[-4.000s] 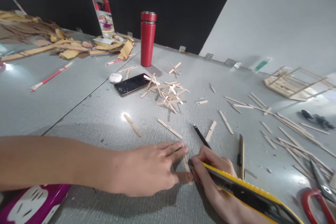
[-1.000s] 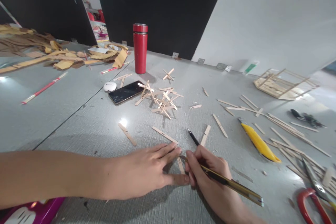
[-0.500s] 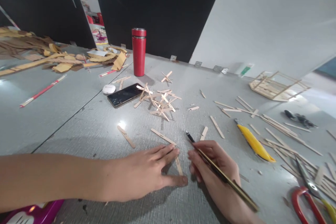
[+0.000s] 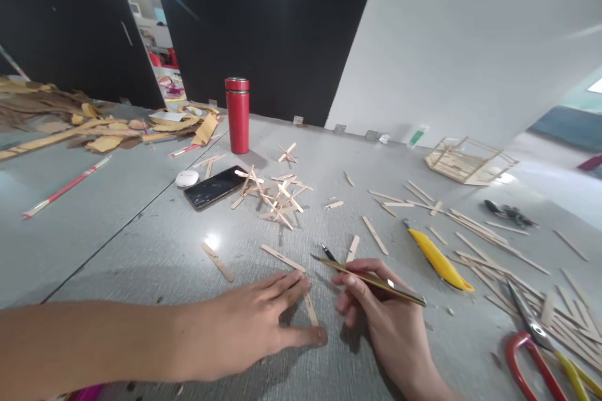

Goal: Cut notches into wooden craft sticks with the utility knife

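- Nearest, the left hand [image 4: 254, 324] lies flat on the grey table [image 4: 141, 244], fingers spread, with thumb and forefinger pinning a short wooden stick [image 4: 310, 309] to the surface between them.
- Just to its right, the right hand [image 4: 380, 319] pinches a thin gold-coloured craft knife [image 4: 371, 278] between thumb and fingers; the tool lies almost level above the table, its tip pointing left, above the far end of the pinned stick.
- A black pen [image 4: 328, 252] shows just behind the knife, its near part hidden by the right hand.
- At the lower right edge lie red-handled scissors [image 4: 527, 351], partly cut off by the frame.
- A little farther out, loose sticks lie on the table either side of the hands, one of them [image 4: 217, 261] to the left.
- To the right of centre a yellow utility knife [image 4: 439, 260] lies on the table, among long thin sticks spread towards the right edge.
- In the middle distance a heap of short sticks [image 4: 275, 194] lies beside a black phone [image 4: 214, 187], and a small white case [image 4: 187, 178] sits just left of the phone.
- Beyond these a red flask [image 4: 237, 115] stands upright.
- Far left, cardboard scraps [image 4: 94, 128] are piled, with a red-and-white stick [image 4: 66, 187] lying in front of them.
- Far right, a small frame of sticks [image 4: 463, 161] rests near the white wall.
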Demonstrator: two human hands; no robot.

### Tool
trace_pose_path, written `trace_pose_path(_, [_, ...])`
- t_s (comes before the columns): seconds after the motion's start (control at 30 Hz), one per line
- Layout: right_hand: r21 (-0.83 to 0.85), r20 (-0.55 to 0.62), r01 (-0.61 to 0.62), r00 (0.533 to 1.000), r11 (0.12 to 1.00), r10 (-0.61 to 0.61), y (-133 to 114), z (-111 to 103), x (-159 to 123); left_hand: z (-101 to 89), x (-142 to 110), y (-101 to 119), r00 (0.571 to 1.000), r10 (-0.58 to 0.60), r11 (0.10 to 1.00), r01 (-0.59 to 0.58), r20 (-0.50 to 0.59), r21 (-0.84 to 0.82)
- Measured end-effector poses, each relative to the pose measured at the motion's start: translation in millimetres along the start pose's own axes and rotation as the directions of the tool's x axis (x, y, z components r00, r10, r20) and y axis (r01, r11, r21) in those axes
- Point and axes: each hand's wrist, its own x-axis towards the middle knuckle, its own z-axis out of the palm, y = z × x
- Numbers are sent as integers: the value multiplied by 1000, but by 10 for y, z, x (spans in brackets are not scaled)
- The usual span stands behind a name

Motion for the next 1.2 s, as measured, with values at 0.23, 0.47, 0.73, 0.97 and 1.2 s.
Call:
trace_pose_path(0.23, [61, -72, -16, 997, 998, 21, 10, 16, 22, 52, -8, -16, 999, -8, 1000, 8, 33, -2])
trace_pose_path(0.47, [120, -96, -66, 992, 991, 78, 38, 1, 1, 11, 16, 6, 999, -24, 999, 25, 49, -26])
trace_pose_path(0.73, [170, -66, -75, 994, 983, 87, 45, 7, -5, 49, 2, -11, 999, -26, 998, 27, 37, -48])
trace_pose_path(0.97, [176, -37, -90, 995, 980, 98, 56, -14, -6, 55, 7, -12, 1000, -12, 1000, 12, 22, -25])
trace_pose_path(1.2, [100, -46, -73, 996, 992, 78, 30, -22, 22, 74, -3, -10, 1000, -14, 1000, 14, 17, -27])
